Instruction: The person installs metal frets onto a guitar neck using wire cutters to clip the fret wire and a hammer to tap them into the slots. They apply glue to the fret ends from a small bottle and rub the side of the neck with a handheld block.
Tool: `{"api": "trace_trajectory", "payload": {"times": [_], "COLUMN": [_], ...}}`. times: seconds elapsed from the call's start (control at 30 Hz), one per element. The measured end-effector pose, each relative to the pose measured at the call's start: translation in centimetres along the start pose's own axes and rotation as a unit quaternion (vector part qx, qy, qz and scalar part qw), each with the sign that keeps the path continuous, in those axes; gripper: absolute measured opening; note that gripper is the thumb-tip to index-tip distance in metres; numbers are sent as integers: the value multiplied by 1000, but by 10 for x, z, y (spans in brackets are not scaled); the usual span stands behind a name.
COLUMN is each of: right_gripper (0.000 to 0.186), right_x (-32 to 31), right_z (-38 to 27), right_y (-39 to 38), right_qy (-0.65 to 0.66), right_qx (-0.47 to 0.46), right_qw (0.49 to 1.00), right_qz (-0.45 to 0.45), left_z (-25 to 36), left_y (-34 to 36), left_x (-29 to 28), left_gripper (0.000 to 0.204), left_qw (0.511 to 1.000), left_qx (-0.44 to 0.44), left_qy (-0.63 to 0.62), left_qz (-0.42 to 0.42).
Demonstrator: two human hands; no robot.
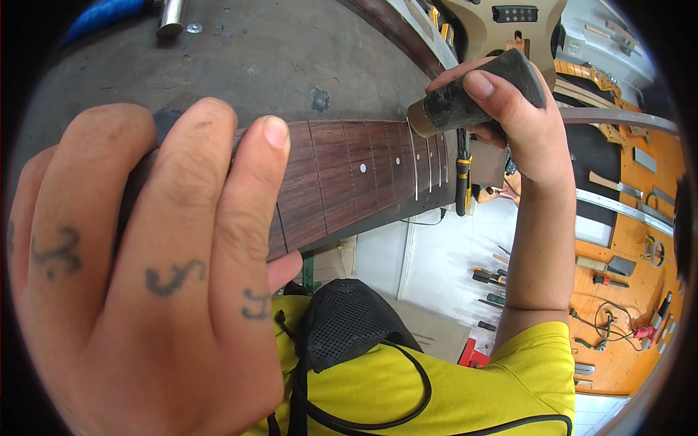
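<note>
My left hand (167,269), large in the left foreground, grips a dark wooden guitar neck (320,182), fingers over the fretboard and thumb along its lower edge. The fretboard has white dot inlays (363,168), cut slots and a few silver frets (416,160) at its right part. My right hand (520,123) is closed round a dark cylindrical tool (458,102), seemingly a hammer head, whose brass-coloured face (419,118) meets or hovers just over a fret at the fretboard's upper edge; I cannot tell whether it touches.
A dark work surface (247,62) holds a metal cylinder (171,18) and blue tubing (94,14). Black-and-yellow pliers (463,182) sit beside the neck's right end. A beige guitar body (531,33) is beyond. An orange tool board (618,283) with hanging tools fills the right side.
</note>
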State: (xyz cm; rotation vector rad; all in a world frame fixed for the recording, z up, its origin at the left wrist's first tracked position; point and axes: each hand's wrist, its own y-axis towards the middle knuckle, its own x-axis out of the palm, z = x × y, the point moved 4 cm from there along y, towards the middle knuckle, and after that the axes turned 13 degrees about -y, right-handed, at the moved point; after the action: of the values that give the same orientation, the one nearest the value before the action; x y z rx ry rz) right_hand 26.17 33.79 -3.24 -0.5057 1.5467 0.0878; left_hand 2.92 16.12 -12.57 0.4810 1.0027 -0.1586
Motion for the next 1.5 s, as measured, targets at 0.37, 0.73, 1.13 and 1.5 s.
{"api": "trace_trajectory", "payload": {"times": [0.37, 0.73, 1.13, 1.5], "right_gripper": [44, 45, 39, 40], "right_x": [3, -1, -10, 1], "right_z": [2, -4, 79, 56], "right_y": [-5, -22, -107, -110], "right_qy": [108, 152, 196, 221], "right_qx": [38, 15, 104, 37], "right_qw": [993, 987, 959, 950], "right_qz": [-19, 56, 176, 218], "left_z": [1, 1, -73, -175], "left_y": [-1, 0, -123, -76], "left_x": [-3, -9, -104, -134], "left_gripper": [76, 69, 20, 41], "left_qw": [1000, 994, 800, 896], "left_qx": [2, 34, -93, -301], "left_qy": [22, -8, -154, -85], "left_qz": [-5, 100, 573, 316]}}
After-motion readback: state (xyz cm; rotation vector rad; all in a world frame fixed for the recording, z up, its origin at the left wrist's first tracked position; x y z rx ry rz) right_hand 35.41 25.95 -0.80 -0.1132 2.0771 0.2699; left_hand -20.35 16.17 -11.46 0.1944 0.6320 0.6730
